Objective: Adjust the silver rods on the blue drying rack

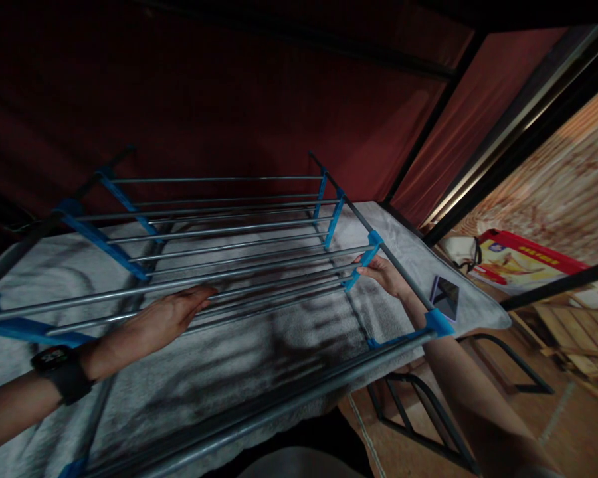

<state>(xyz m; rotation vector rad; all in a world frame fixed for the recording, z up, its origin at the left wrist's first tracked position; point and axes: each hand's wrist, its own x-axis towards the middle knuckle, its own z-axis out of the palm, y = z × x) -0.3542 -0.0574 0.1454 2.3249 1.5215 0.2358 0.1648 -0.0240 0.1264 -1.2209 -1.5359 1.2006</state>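
Grey cloth [279,348] supports the rack [249,271], its bracket [369,253] touching the right hand [386,274].

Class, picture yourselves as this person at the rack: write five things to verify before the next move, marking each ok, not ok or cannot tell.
1. Left hand at a metal bar: ok, though its full grip is hidden.
2. Right hand at a blue bracket: ok.
3. Bar ends seated in that bracket: cannot tell, the right hand partly covers it.
4. Phone outside the rack: ok, it lies on the grey cloth.
5. Wristwatch not touching the rack: cannot tell from this angle.
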